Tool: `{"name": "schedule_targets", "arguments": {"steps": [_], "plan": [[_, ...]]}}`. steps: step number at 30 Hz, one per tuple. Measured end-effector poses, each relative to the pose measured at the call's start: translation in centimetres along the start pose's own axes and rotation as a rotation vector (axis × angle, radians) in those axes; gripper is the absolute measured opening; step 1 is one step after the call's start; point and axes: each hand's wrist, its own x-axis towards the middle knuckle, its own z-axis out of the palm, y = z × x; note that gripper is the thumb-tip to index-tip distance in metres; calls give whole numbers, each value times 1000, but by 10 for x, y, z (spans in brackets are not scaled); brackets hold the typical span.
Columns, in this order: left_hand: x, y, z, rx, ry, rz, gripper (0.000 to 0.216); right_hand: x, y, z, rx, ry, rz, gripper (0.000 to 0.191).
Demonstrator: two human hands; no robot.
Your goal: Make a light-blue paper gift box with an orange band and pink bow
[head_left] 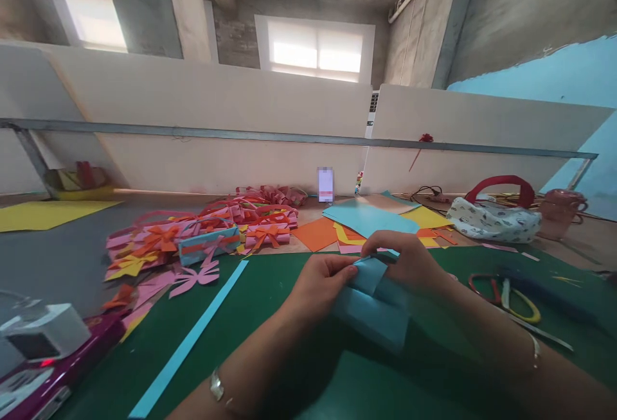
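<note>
Between my two hands is a folded piece of blue paper [373,317], raised over the green mat [270,317]. My left hand [322,282] pinches its upper left edge between thumb and fingers. At the upper right corner my right hand [409,259] grips the paper, its index finger bent over the top and its other fingers partly hidden. A small flap stands folded at the top of the paper, between the fingertips. A long blue paper strip [193,336] lies on the mat to the left of my left arm.
Finished paper pieces with bows [164,240] are heaped at back left. Coloured sheets [371,214] lie behind my hands, near an upright phone [326,185]. Scissors [520,304] rest at right, before a cloth bag [496,219] and a pink jug [562,213]. A purple power strip [72,356] sits front left.
</note>
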Motion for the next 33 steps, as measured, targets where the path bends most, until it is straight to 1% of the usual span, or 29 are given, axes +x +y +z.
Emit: {"name": "schedule_targets", "arguments": {"steps": [2,3,5,6,9,12,13,16,18,19,22,25,27,29,31,33], "plan": [[0,0,0,36,37,28,21,2,0,-4,103,-43,65,14],[1,0,-1,55,59,45,20,2,0,-5,144,-42,110,17],[0,1,-1,100,106,81,21,2,-1,-5,161,-22,188,24],[0,1,-1,126,120,97,22,2,-2,-4,134,-18,203,25],[0,0,0,207,119,162,22,0,-6,1,12,-36,162,26],[0,-1,1,247,119,213,20,-2,-9,3,13,-34,95,36],[1,-1,1,242,124,217,19,-2,-10,2,50,-24,81,35],[1,0,1,184,131,189,18,-1,-10,-2,156,8,94,20],[1,1,1,147,134,157,18,0,-9,-4,176,-18,128,16],[1,2,0,136,134,137,18,0,-9,-4,172,-45,138,16],[2,0,-1,143,121,117,17,0,-7,0,104,-94,120,24],[3,-4,-1,244,87,157,19,-1,-6,5,18,-85,76,29],[3,-7,-1,340,76,191,23,-2,-8,8,-5,-64,78,29],[3,-9,-1,432,79,225,26,-2,-9,9,-18,-25,107,22],[3,-9,-2,517,78,245,28,-2,-10,9,-15,-3,147,10],[2,-8,-3,604,73,250,31,-2,-10,9,18,-23,186,2]]}}
